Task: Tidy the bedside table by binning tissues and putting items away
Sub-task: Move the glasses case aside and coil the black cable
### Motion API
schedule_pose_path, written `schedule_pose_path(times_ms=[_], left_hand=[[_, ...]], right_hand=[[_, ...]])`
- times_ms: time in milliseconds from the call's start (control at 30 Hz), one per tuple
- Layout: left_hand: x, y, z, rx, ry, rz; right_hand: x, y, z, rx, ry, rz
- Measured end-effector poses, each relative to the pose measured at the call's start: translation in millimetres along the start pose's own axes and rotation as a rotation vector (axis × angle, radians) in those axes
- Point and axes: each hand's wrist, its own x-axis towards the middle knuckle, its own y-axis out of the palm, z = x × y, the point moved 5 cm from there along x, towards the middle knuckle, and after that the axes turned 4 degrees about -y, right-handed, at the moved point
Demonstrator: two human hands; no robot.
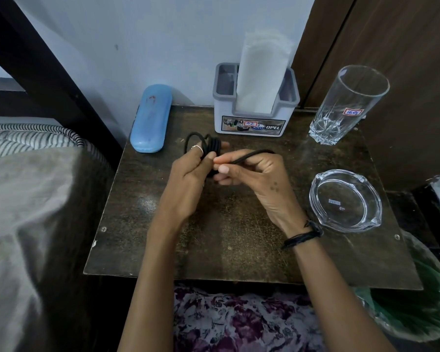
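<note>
Both hands were busy over the middle of the bedside table [239,250] with a black cable [211,146]. The left hand [188,179] had its fingers curled round a bundle of coils, holding them together, while the right hand [252,176] pinched the loose end between thumb and fingertips — apparently winding it onto the bundle. The cable was held up above the tabletop, not lying on it.

As for the tidying, it looked well underway. No crumpled tissues showed anywhere on the table; the only paper in sight stood upright in the grey holder [254,115] against the wall. A green bin [417,308] sat low beside the table's right corner, its contents too blurred to make out. Left to deal with, by the look of it: the cable itself once wound, and perhaps the blue glasses case [150,119], the tall glass [346,105] and the glass ashtray [346,201] — whether those stay put I could not say.
</note>
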Motion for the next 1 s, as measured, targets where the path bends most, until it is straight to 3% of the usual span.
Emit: schedule_pose_path(times_ms=[267,433,600,800,1000], left_hand=[[0,19,4,-0.041,-0.072,0.316],[-9,37,-1,-0.173,-0.161,0.569],[-19,44,-2,-0.212,-0.264,0.732],[-21,39,-4,-0.111,-0.199,0.703],[-6,34,0,-0.056,-0.145,0.445]], right_hand=[[2,-15,5,0.117,-0.007,-0.113],[1,-21,6,-0.042,-0.069,-0.151],[3,-17,7,-0.298,-0.085,-0.060],[3,-19,5,-0.350,-0.091,-0.130],[2,-33,2,-0.337,-0.064,-0.299]])
